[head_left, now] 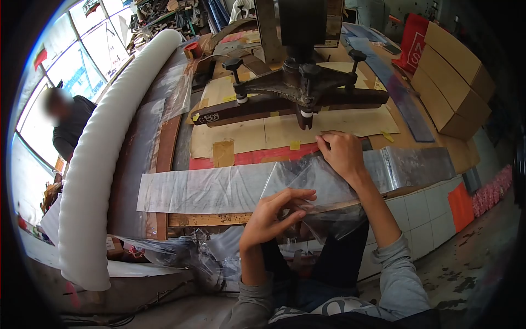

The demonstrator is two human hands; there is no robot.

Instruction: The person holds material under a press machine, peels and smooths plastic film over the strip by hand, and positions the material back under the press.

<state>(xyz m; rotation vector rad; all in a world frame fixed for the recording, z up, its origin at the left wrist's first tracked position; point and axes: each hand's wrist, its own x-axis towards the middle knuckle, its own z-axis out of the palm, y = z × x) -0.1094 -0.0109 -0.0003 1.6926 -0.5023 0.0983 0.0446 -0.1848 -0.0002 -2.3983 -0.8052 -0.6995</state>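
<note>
A long strip of clear plastic film lies along the table's front edge. Over its middle, a loose clear plastic piece is raised and creased, and part of it hangs past the edge toward my lap. My right hand is at the top of this piece, fingers curled and thumb pressed near the index finger, closed on its upper edge. Lower and to the left, my left hand has its fingers bent and thumb apart beside the same piece, with no grip showing. A black press head stands just beyond my hands.
Tan boards with yellow tape lie under the press arms. A big white foam roll runs along the left. Cardboard boxes and a red bag stand at the right. Another person is at the far left.
</note>
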